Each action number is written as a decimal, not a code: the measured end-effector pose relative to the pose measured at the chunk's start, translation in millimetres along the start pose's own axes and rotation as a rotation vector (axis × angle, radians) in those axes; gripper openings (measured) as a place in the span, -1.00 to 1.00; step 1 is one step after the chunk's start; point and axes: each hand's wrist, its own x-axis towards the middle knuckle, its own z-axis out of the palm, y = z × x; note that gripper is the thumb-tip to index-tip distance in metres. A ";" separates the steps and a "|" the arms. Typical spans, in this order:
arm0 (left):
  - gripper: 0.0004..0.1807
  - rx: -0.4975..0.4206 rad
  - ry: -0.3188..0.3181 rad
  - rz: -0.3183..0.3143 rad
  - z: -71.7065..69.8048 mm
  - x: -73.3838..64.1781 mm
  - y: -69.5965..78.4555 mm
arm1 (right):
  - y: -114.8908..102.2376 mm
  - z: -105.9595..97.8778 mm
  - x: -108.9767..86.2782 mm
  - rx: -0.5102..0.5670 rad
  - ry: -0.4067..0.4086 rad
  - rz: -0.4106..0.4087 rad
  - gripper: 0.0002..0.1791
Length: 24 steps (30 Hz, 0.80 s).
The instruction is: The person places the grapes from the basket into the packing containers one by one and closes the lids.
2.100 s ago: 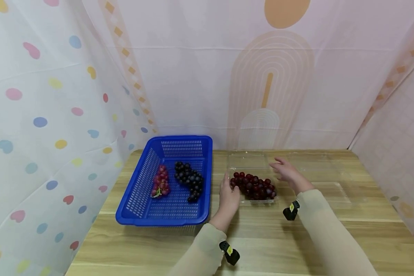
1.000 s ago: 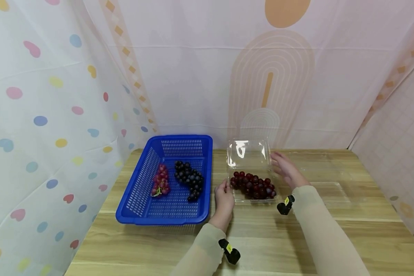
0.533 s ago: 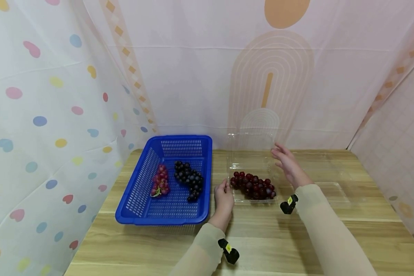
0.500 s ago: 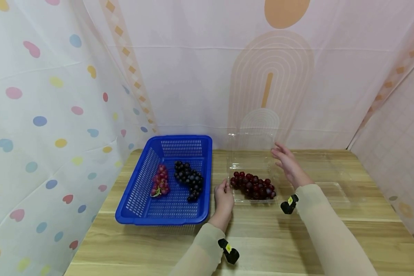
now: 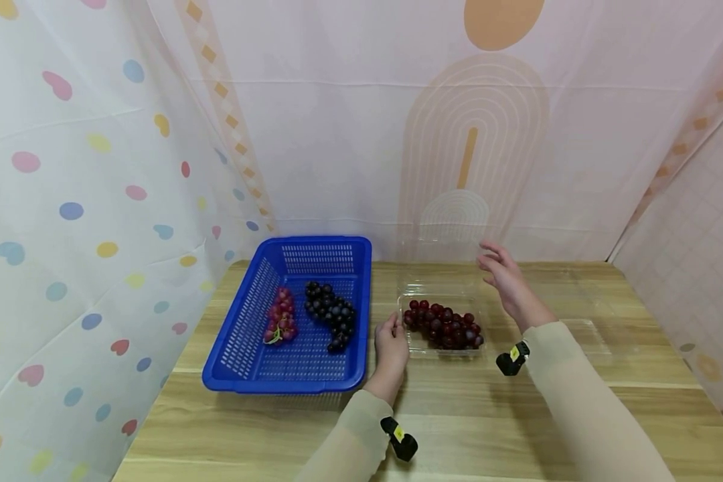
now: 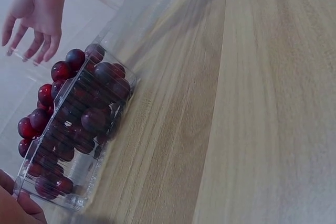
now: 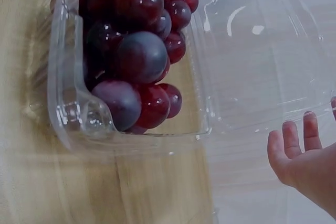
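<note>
While the left grip (image 5: 391,348) pinches the near left corner of a clear plastic container (image 5: 418,343) between curled fingers and thumb, the right grip (image 5: 510,284) is spread loosely open and holds nothing; its fingers, slightly bent, hang at the right side of the container's open lid (image 7: 252,51), and whether they touch it I cannot tell. The container sits on the wooden counter (image 5: 458,428), somewhat right of the middle and nearer the far edge than the near one; its lid is open on the side toward the counter's far edge; a bunch of dark red grapes (image 5: 444,326) lies inside, some of the fruit rising above the rim.

Just left of it, toward the far left corner of the counter, stands a blue plastic basket (image 5: 283,387) with slotted walls; it holds a bunch of pinkish-red grapes (image 5: 281,318) on its left, with a green stem showing, and a bunch of black grapes (image 5: 331,314) on its right, the two bunches apart; near the far right corner lies another clear container (image 5: 584,335), faint against the wood; patterned cloth (image 5: 337,154) hangs behind the far edge; each pale sleeve (image 5: 596,408) bears a small black device (image 5: 399,438) at the cuff.
</note>
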 end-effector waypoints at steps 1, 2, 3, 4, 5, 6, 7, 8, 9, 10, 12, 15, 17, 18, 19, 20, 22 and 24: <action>-0.62 0.000 0.000 -0.001 -0.1 0.0 0.2 | -0.5 -0.4 -1.3 0.007 0.007 0.004 -0.57; -0.62 0.004 0.000 0.004 -0.1 -0.1 0.1 | -1.0 -0.8 -2.6 0.013 0.013 0.007 -0.65; -0.62 0.006 0.001 0.007 0.1 0.0 -0.1 | -1.5 -1.3 -3.6 0.021 0.019 0.008 -0.72; -0.62 0.010 0.003 0.011 0.2 0.2 0.0 | -2.0 -2.1 -4.9 0.018 0.021 0.011 -0.79; -0.62 0.010 0.005 0.013 0.3 0.3 0.2 | -2.4 -2.6 -6.2 0.020 0.022 0.011 -0.85; -0.62 0.009 0.006 0.013 0.4 0.4 0.4 | -2.5 -3.0 -7.1 0.019 0.023 0.009 -0.87; -0.63 0.008 0.008 0.015 0.4 0.5 0.8 | -2.4 -3.6 -8.1 0.013 0.023 0.007 -0.88; -0.63 0.005 0.009 0.013 0.5 0.4 1.1 | -2.4 -4.2 -9.2 0.006 0.022 0.005 -0.87; -0.63 -0.001 0.010 0.010 0.5 0.4 1.5 | -2.1 -4.8 -10.4 -0.002 0.020 0.003 -0.84; -0.62 -0.006 0.010 0.005 0.4 0.1 1.9 | -1.9 -5.2 -12.0 -0.012 0.016 0.003 -0.82; -0.62 -0.012 0.010 -0.001 0.1 -0.4 2.2 | -1.2 -6.0 -15.1 -0.027 0.009 0.004 -0.79; -0.62 -0.014 0.007 -0.011 0.0 -0.7 1.9 | 0.8 -7.5 -19.9 -0.042 -0.002 0.005 -0.76; -0.62 -0.010 0.006 -0.011 -0.2 -0.5 1.7 | 2.3 -8.3 -23.6 -0.048 -0.006 0.006 -0.76; -0.62 -0.011 0.005 -0.007 -0.2 -0.2 1.3 | 3.2 -8.6 -25.5 -0.050 -0.008 0.004 -0.76; -0.62 -0.012 0.006 -0.006 -0.2 0.2 1.1 | 4.3 -9.1 -27.3 -0.055 -0.010 0.001 -0.76; -0.62 -0.016 0.007 -0.005 -0.2 0.5 0.9 | 5.2 -9.4 -29.3 -0.062 -0.012 0.000 -0.76; -0.63 -0.025 0.013 -0.001 -0.2 1.1 -0.1 | 7.3 -10.2 -33.3 -0.075 -0.015 0.000 -0.77; -0.63 -0.045 0.019 -0.003 -0.5 1.3 -0.7 | 9.5 -11.1 -36.7 -0.092 -0.022 -0.005 -0.77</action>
